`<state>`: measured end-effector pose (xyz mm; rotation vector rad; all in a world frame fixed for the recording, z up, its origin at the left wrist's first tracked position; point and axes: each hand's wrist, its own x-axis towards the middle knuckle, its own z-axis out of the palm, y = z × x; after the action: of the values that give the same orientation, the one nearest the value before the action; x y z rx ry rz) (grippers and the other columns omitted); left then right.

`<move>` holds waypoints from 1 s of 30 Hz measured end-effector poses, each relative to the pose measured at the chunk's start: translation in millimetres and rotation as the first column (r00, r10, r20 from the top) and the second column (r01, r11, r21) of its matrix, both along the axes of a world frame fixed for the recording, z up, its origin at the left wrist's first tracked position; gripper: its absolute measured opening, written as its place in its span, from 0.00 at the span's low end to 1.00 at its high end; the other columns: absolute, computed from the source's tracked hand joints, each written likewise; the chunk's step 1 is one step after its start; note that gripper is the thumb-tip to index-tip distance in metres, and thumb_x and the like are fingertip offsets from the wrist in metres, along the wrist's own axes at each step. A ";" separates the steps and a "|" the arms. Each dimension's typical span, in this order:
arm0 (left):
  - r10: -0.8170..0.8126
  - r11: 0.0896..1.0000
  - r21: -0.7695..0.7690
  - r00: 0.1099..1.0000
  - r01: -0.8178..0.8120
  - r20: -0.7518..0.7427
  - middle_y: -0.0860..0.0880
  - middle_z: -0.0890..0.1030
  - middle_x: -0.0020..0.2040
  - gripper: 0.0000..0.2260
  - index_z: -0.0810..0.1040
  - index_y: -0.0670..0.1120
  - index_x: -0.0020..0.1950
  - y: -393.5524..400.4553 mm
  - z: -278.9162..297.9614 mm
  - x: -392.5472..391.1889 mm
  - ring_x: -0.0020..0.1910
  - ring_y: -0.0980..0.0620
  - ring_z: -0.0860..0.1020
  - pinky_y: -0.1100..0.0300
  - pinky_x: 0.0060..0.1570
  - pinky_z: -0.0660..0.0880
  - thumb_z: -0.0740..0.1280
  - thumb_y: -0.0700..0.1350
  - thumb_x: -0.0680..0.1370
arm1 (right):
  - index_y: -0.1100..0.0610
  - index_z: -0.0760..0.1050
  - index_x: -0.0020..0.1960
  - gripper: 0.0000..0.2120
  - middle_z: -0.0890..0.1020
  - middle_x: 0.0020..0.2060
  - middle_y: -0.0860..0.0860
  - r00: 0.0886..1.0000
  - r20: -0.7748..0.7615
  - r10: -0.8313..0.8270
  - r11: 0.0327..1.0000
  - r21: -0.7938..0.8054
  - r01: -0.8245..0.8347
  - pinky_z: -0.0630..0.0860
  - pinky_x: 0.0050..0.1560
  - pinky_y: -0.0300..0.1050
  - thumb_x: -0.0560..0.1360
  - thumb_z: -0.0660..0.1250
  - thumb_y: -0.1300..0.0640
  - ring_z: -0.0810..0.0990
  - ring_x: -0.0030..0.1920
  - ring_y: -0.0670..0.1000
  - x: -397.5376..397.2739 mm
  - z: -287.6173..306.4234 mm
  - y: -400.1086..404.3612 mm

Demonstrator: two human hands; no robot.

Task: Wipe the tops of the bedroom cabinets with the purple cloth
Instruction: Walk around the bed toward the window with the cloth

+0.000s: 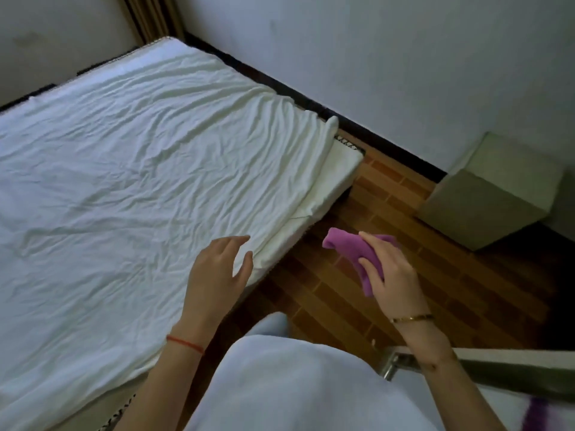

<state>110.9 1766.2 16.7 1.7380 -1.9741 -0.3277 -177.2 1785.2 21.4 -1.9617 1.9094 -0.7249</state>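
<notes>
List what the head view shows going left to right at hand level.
Bed → left hand → purple cloth → right hand → grey-green cabinet.

crumpled purple cloth [353, 253] over the floor | wrinkled white bed sheet [140, 169] left of cloth | reddish-brown brick-pattern plank floor [413, 275] | plain grey-green box cabinet [494, 194] beyond cloth | thin red string bracelet [185, 343] | slim gold bangle [412, 318]

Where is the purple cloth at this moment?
In the head view, the bunched purple cloth is held in the right hand, above the wood-pattern floor, right of the white-sheeted bed corner.
</notes>
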 end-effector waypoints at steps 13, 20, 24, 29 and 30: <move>-0.291 0.957 -0.001 0.957 0.291 -0.003 0.49 0.82 0.55 0.12 0.79 0.47 0.61 -284.3 -14.0 -196.5 0.55 0.49 0.79 0.56 0.52 0.74 0.67 0.46 0.78 | 0.57 0.70 0.68 0.20 0.78 0.59 0.55 0.935 -0.010 -0.354 0.935 0.033 0.354 0.72 0.55 0.43 0.76 0.65 0.58 0.76 0.60 0.55 -174.4 -28.0 -191.3; -0.402 0.916 -0.007 0.916 0.402 0.000 0.49 0.82 0.54 0.13 0.79 0.46 0.62 -440.4 6.2 -304.9 0.55 0.49 0.79 0.56 0.52 0.75 0.67 0.46 0.78 | 0.59 0.71 0.67 0.19 0.78 0.58 0.56 0.891 -0.021 -0.454 0.891 -0.009 0.454 0.71 0.55 0.42 0.77 0.64 0.59 0.77 0.59 0.56 -267.5 -6.7 -319.9; -0.410 0.912 0.014 0.912 0.410 -0.009 0.48 0.82 0.54 0.12 0.79 0.47 0.61 -511.6 5.4 -347.4 0.55 0.49 0.79 0.53 0.51 0.76 0.68 0.45 0.78 | 0.59 0.71 0.67 0.19 0.78 0.58 0.56 0.887 -0.018 -0.461 0.887 -0.019 0.461 0.72 0.57 0.43 0.76 0.65 0.60 0.77 0.58 0.56 -307.8 -5.6 -387.2; -0.375 0.927 0.027 0.927 0.374 0.000 0.49 0.82 0.53 0.11 0.80 0.46 0.59 -603.1 -11.1 -398.7 0.52 0.49 0.79 0.59 0.47 0.73 0.69 0.44 0.77 | 0.59 0.71 0.68 0.20 0.78 0.59 0.57 0.911 -0.004 -0.413 0.910 0.036 0.412 0.70 0.56 0.42 0.76 0.65 0.59 0.78 0.58 0.57 -366.7 -26.1 -487.3; -0.357 0.934 0.034 0.934 0.357 -0.003 0.49 0.82 0.53 0.11 0.80 0.46 0.59 -623.0 -14.5 -409.9 0.53 0.49 0.79 0.61 0.47 0.72 0.68 0.44 0.77 | 0.58 0.70 0.68 0.20 0.78 0.59 0.57 0.920 -0.005 -0.392 0.919 0.047 0.392 0.70 0.56 0.42 0.76 0.65 0.59 0.77 0.59 0.57 -381.4 -30.5 -511.6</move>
<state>-299.0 1143.2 2.1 1.3897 -2.2974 -0.4827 -558.6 1273.6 -9.0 -1.5588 2.3254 -0.7739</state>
